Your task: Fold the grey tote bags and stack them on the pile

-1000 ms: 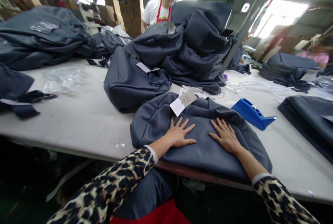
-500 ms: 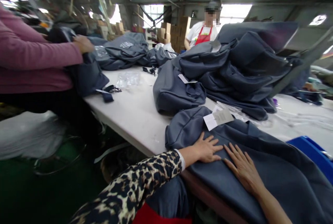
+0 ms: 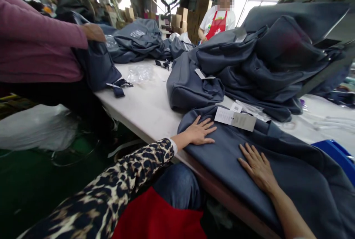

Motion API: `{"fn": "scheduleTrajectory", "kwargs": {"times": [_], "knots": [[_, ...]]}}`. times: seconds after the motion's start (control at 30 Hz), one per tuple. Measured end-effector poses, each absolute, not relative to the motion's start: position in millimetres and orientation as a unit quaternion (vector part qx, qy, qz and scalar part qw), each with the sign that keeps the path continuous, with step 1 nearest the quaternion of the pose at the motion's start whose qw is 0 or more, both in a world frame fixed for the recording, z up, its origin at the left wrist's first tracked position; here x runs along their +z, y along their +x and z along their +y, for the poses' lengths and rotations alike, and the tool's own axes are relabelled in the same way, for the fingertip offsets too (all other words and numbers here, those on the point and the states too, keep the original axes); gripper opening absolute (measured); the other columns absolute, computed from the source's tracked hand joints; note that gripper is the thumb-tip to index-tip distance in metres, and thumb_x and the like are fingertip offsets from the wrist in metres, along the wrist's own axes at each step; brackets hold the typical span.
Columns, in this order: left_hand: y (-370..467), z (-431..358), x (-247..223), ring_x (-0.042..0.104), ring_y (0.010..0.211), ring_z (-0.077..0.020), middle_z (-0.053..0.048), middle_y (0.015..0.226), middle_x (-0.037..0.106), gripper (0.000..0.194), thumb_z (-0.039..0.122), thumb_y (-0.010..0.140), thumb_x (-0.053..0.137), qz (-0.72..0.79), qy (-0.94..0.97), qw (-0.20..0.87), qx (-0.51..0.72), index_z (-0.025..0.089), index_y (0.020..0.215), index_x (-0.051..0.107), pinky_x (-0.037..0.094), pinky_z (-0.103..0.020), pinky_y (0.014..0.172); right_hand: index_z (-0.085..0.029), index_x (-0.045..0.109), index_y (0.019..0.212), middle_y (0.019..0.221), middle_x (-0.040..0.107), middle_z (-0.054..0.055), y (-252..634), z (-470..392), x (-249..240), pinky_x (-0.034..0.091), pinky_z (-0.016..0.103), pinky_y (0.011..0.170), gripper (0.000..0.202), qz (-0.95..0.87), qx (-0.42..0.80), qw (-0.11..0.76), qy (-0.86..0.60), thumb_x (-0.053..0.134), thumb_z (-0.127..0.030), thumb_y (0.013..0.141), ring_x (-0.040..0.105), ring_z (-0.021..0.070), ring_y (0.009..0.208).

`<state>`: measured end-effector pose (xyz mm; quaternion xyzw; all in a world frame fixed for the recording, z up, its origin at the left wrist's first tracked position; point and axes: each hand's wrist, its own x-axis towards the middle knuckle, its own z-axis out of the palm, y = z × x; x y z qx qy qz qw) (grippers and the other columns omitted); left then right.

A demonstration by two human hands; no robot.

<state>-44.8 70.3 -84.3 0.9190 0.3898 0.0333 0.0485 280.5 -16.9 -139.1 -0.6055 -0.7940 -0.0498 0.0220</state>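
On the table (image 3: 149, 104), your left hand (image 3: 197, 133) and right hand (image 3: 258, 168) lie flat on the bag (image 3: 223, 157), grip empty, so tugging could drop it.

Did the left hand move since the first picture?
Yes. Judged against the bag behind, the left hand moved left along the front bag.

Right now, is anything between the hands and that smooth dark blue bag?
Nothing visible: the left hand and right hand both rest directly on the smooth dark blue bag. The pale rectangular paper tag lies beyond the right hand, under neither.
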Motion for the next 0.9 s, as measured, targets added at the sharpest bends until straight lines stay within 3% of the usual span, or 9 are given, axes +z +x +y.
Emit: {"fn": "scheduleTrajectory", "kwargs": {"times": [0.17,0.27,0.33,0.5,0.67,0.8,0.9], "knots": [[-42.1,64.6,-82.4,0.007,0.153,-0.0254,-0.005,0.163,0.020,0.070,0.065,0.097,0.030,0.392,0.919,0.026,0.025,0.026,0.155,0.028,-0.006,-0.060,0.119,-0.032,0.034,0.153,0.160,0.031,0.004,280.4,-34.6,-101.4,0.022,0.054,0.119,0.064,-0.783,-0.025,-0.032,-0.621,0.023,-0.063,0.098,0.023,0.0269,0.149],[-41.7,66.7,-88.8,0.009,0.153,-0.0264,-0.005,0.163,0.022,0.068,0.063,0.098,0.030,0.389,0.921,0.009,0.029,0.026,0.154,0.030,-0.006,-0.060,0.119,-0.031,0.042,0.149,0.159,0.032,0.006,321.2,-64.3,-75.0,0.012,0.058,0.120,0.066,-0.758,-0.092,-0.055,-0.643,0.029,-0.067,0.095,0.018,0.0319,0.150],[-40.6,70.5,-95.1,0.011,0.152,-0.0271,-0.005,0.163,0.022,0.067,0.062,0.098,0.030,0.382,0.924,-0.003,0.036,0.027,0.154,0.029,-0.006,-0.060,0.119,-0.026,0.039,0.151,0.161,0.027,0.008,355.6,-88.3,-68.4,0.009,0.058,0.120,0.071,-0.699,-0.119,-0.056,-0.703,0.030,-0.067,0.095,0.014,0.0328,0.150],[-38.3,72.7,-103.1,0.007,0.153,-0.0298,-0.003,0.164,0.017,0.068,0.062,0.098,0.029,0.389,0.920,-0.028,0.026,0.028,0.157,0.021,-0.005,-0.064,0.117,-0.027,0.019,0.158,0.165,0.008,0.004,397.8,-115.0,-90.2,0.013,0.053,0.121,0.068,-0.618,-0.018,-0.062,-0.784,0.019,-0.061,0.099,0.012,0.0278,0.151],[-33.8,68.1,-89.1,0.009,0.152,-0.0317,-0.006,0.164,0.016,0.066,0.059,0.099,0.030,0.393,0.918,-0.050,-0.014,0.025,0.156,0.024,0.000,-0.068,0.116,-0.028,0.020,0.157,0.165,0.007,0.003,395.0,-105.9,-103.7,0.007,0.054,0.121,0.069,-0.614,0.008,-0.024,-0.789,0.018,-0.063,0.097,0.009,0.0282,0.152],[-10.5,41.1,-66.6,0.021,0.150,-0.0326,-0.010,0.159,0.033,0.055,0.047,0.102,0.028,0.367,0.929,-0.039,-0.018,0.025,0.151,0.038,0.001,-0.069,0.115,-0.031,0.022,0.157,0.165,0.008,0.001,399.4,-107.8,-104.7,0.004,0.054,0.121,0.070,-0.618,0.020,0.012,-0.786,0.021,-0.066,0.096,0.007,0.0281,0.152],[9.7,3.9,-64.8,0.025,0.149,-0.0261,-0.005,0.161,0.029,0.058,0.054,0.101,0.028,0.232,0.972,0.026,-0.016,0.035,0.155,0.024,0.016,-0.058,0.119,-0.030,0.025,0.156,0.165,0.010,0.001,400.3,-109.5,-108.0,0.002,0.054,0.121,0.071,-0.618,0.026,0.044,-0.785,0.025,-0.066,0.095,0.008,0.0289,0.152]]}}
